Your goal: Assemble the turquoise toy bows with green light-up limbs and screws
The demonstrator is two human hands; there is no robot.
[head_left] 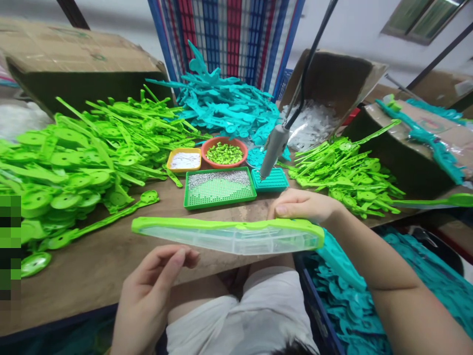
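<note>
My right hand [306, 206] grips the far edge of a long plastic housing [229, 234], with a bright green rim and a clear, ribbed body, near its right end. The housing hangs level above the table's front edge. Just below its left half is my left hand [155, 276], thumb and curled fingers pressed together, apart from the housing. Whether anything small sits in that pinch is hidden. Beyond the housing, a grey electric screwdriver [274, 150] hangs tip down from a black cord, over a small teal tray [271, 186].
A green perforated tray [187, 199] holds many small metal screws. Behind it stand a yellow dish [170, 165] and an orange bowl [242, 158] of small green pieces. Green parts pile up left [74, 153] and right [351, 175]; teal parts [229, 108] heap behind. A blue crate [314, 305] is beside my leg.
</note>
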